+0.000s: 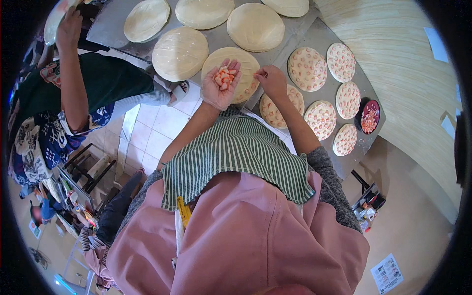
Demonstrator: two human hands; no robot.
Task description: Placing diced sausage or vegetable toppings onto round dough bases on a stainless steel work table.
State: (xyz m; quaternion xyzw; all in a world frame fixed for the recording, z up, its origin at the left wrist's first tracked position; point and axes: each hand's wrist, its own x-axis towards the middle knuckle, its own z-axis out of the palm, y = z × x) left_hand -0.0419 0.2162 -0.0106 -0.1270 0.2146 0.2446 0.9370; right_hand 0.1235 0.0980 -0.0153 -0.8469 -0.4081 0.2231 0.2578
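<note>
My left hand (pixel 220 86) is palm up in a clear plastic glove, cupping a small heap of red and white diced pieces (pixel 225 77). Beneath it lies a round, flat, cream-coloured cake or dough disc (pixel 245 62), with a few red pieces along its right edge. Over that edge is my right hand (pixel 271 79), thumb and fingertips pinched together; whether a piece sits between them is too small to tell. Just below my right wrist, another disc (pixel 280 107) is dotted with red pieces. A dark bowl (pixel 370 116) at the far right holds more diced pieces.
Several plain cream discs (pixel 180 53) rest on the grey metal table (pixel 306 33). Dotted discs (pixel 307 69) stand to the right. At left a co-worker (pixel 107 77) raises a plain disc (pixel 59 20). A wood-patterned surface (pixel 402 73) borders the table's right side.
</note>
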